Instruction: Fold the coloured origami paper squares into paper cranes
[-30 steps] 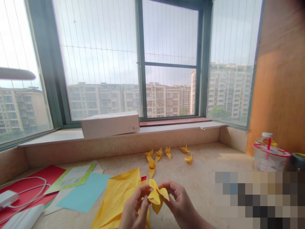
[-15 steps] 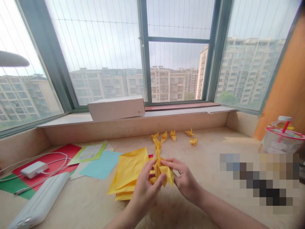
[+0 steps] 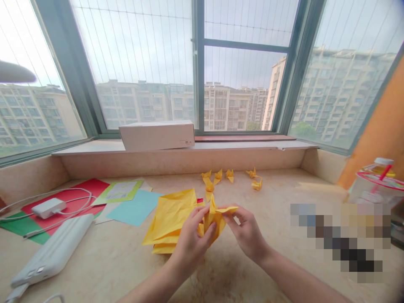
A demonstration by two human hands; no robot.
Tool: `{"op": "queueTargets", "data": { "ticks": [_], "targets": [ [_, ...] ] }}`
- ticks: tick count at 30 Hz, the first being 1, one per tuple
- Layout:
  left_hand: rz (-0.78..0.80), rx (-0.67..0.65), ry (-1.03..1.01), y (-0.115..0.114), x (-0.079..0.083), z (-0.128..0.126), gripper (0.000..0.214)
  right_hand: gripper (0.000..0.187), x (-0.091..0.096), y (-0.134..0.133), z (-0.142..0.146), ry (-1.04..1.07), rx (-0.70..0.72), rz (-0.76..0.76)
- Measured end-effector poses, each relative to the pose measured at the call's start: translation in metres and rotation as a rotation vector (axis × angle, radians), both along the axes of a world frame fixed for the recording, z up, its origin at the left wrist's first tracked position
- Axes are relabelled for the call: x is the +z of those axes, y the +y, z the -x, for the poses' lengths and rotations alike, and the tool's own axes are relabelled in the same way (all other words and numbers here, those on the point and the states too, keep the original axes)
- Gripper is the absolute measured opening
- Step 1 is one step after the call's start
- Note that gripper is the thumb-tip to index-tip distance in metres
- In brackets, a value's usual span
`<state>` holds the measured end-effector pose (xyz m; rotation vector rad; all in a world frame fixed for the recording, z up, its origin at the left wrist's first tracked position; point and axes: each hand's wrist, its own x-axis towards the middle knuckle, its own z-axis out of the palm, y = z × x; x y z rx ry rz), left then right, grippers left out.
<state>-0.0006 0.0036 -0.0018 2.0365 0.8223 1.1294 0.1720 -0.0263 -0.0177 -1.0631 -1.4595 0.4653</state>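
Between my two hands is a folded yellow origami crane (image 3: 217,216), held just above the sill. My left hand (image 3: 197,231) pinches its body between thumb and fingers. With fingertips and thumb, my right hand (image 3: 248,229) grips a pointed flap that sticks out to the right. Left of the hands lies a stack of creased yellow paper sheets (image 3: 173,214), partly covered by my left hand. Beyond them, several small finished yellow paper cranes (image 3: 229,175) stand near the back wall, two of them off to the right.
Blue paper (image 3: 134,207), red paper (image 3: 97,189) and green paper (image 3: 27,227) lie at left, with a white charger (image 3: 49,208), its cable and a white power strip (image 3: 59,248). A white box (image 3: 158,136) rests on the window ledge. A lidded cup (image 3: 375,187) stands at right.
My right hand has drawn a flap of the crane out to the right, where it now points sideways. The left hand keeps its hold. The view has shifted slightly.
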Motion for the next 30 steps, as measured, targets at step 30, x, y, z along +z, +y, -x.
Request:
{"op": "queueTargets", "data": {
  "ticks": [30],
  "targets": [
    [0.356, -0.065, -0.162, -0.005, 0.009, -0.001, 0.044, 0.018, 0.004, -0.007, -0.005, -0.171, 0.165, -0.121]
  ]
}}
